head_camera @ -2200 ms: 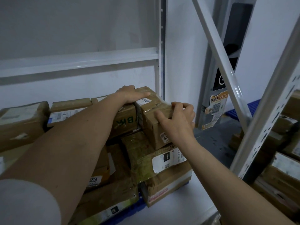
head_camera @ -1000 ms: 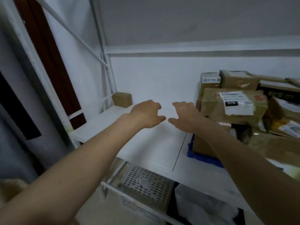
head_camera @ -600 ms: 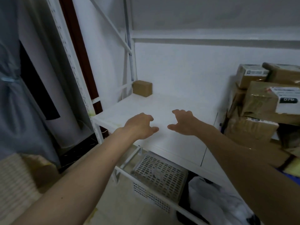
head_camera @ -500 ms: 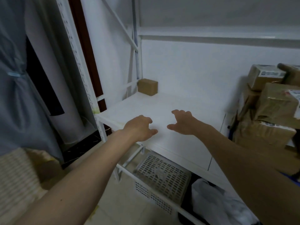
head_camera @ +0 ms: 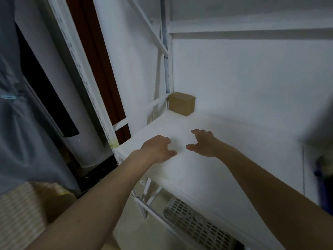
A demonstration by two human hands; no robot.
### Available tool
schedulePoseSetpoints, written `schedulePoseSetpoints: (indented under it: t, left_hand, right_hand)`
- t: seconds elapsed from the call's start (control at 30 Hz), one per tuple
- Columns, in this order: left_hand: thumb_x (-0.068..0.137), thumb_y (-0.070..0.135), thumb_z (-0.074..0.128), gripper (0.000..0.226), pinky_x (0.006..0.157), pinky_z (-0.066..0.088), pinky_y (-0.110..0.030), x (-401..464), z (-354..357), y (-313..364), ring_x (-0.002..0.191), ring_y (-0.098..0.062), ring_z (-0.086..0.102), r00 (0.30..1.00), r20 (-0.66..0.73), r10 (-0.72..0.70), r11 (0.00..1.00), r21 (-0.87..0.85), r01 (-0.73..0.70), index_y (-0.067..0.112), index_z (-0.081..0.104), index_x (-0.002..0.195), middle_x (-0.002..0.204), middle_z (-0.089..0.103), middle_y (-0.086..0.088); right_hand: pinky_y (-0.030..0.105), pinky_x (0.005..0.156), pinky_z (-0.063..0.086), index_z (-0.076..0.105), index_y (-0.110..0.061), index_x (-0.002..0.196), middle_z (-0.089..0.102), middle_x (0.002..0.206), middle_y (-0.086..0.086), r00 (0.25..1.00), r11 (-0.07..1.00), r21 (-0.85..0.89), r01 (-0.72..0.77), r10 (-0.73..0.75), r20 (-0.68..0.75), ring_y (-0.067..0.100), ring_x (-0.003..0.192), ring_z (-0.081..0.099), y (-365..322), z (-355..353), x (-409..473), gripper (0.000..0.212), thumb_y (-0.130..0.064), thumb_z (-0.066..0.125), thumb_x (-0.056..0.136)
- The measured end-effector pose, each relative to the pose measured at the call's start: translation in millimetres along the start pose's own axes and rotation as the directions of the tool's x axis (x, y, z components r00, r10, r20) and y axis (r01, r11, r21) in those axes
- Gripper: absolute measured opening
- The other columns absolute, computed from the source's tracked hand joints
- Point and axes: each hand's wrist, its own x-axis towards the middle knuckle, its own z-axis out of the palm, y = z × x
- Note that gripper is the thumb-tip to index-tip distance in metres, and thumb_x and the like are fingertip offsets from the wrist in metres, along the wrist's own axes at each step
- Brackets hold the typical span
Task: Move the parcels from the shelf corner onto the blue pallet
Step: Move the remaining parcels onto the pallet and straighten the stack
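Two empty hands, left (head_camera: 158,149) and right (head_camera: 204,143), fingers loosely apart, above shelf (head_camera: 198,170).

We record two bare forearms in view, no sleeve, cuff or glove on either as far as the frame's near edge. The bare left hand (head_camera: 157,148) carries no ring, watch or band that we can make out. The bare right hand (head_camera: 204,143) likewise shows no ring, strap or marking. Both wrists are uncovered. Nails are too blurred for us to assess. No clothing is visible.
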Motion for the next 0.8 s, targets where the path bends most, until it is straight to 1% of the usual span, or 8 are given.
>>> schedulePoseSetpoints:
  t: [0.23, 0.37, 0.47, 0.63, 0.8]
  left_hand:
    - [0.092, 0.050, 0.053, 0.062, 0.105, 0.033, -0.033, 86.3, 1.6, -32.5, 0.135, -0.021, 0.036, 0.999, 0.041, 0.002, 0.995, -0.104, 0.002, 0.023, 0.037, 0.145, 0.150, 0.034, -0.002]
    - [0.091, 0.050, 0.054, 0.063, 0.103, 0.033, -0.030, 140.0, 2.2, -47.7, 0.135, -0.021, 0.036, 0.998, 0.061, 0.012, 0.987, -0.163, -0.002, 0.023, 0.036, 0.145, 0.150, 0.034, -0.003]
    - [0.090, 0.050, 0.055, 0.068, 0.103, 0.033, -0.031, 188.4, 1.7, -55.8, 0.136, -0.022, 0.035, 0.998, 0.060, 0.033, 0.978, -0.208, -0.020, 0.022, 0.031, 0.147, 0.152, 0.032, -0.004]
    - [0.089, 0.050, 0.056, 0.077, 0.104, 0.034, -0.035, 271.0, 0.6, -71.8, 0.136, -0.027, 0.035, 0.998, 0.050, 0.039, 0.968, -0.251, -0.025, 0.021, 0.020, 0.151, 0.153, 0.029, -0.008]
    - [0.088, 0.050, 0.058, 0.085, 0.104, 0.033, -0.035, 346.9, 1.0, -91.5, 0.137, -0.028, 0.033, 0.998, 0.050, 0.031, 0.938, -0.347, -0.012, 0.017, 0.012, 0.152, 0.153, 0.026, -0.011]
  right_hand:
    - [0.043, 0.107, 0.030, 0.019, -0.011, 0.150, 0.027, 0.152, 0.013, 0.997, 0.996, 0.060, -0.061, 0.058, 0.044, 0.035, 0.139, 0.023, 3.7, 6.5, 86.0, 0.074, -0.040, 0.056, 0.092]
    - [0.044, 0.109, 0.029, 0.018, -0.011, 0.150, 0.026, 0.153, 0.014, 0.993, 0.991, 0.081, -0.107, 0.103, 0.051, 0.035, 0.140, 0.023, 8.6, 8.7, 131.0, 0.075, -0.039, 0.057, 0.093]
    - [0.044, 0.110, 0.028, 0.017, -0.010, 0.150, 0.026, 0.153, 0.016, 0.986, 0.980, 0.113, -0.163, 0.159, 0.042, 0.035, 0.140, 0.023, 16.4, 10.2, 164.6, 0.075, -0.038, 0.056, 0.093]
    - [0.042, 0.109, 0.029, 0.017, -0.008, 0.150, 0.028, 0.151, 0.015, 0.963, 0.949, 0.163, -0.268, 0.267, 0.032, 0.034, 0.138, 0.027, 20.5, 13.7, 222.3, 0.077, -0.039, 0.057, 0.092]
    - [0.039, 0.109, 0.030, 0.015, -0.008, 0.150, 0.027, 0.152, 0.015, 0.940, 0.904, 0.278, -0.325, 0.342, -0.014, 0.032, 0.138, 0.030, 19.5, 15.1, 282.3, 0.079, -0.039, 0.058, 0.092]
